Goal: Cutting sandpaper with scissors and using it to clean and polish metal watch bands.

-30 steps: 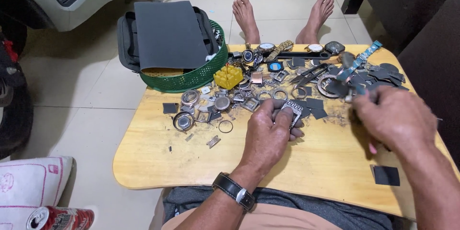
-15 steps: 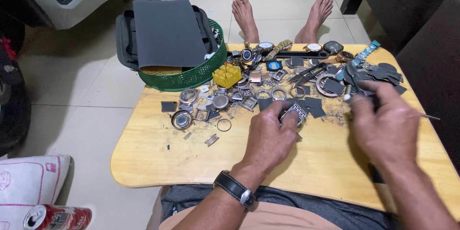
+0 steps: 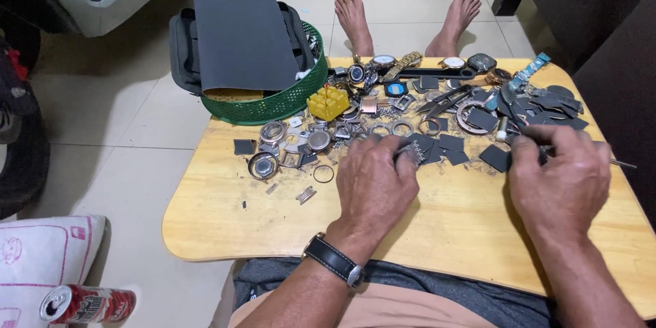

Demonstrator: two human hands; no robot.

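Both hands had drawn nearer: the left hand (image 3: 374,181) stayed clamped on a metal watch-band piece (image 3: 410,152) over the wooden table (image 3: 225,222), while the right hand (image 3: 559,176), formerly reaching toward the parts pile, now pinched a thin tool (image 3: 620,162).

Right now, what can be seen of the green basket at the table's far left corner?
The green basket is round, of perforated plastic as it looks, and stands upright on the wooden table's far left corner, partly overhanging the edge. A dark zipped case sits in it, with a dark grey sheet lying on top and hiding most of the inside. A yellow block stands right beside its rim. Neither hand touches it.
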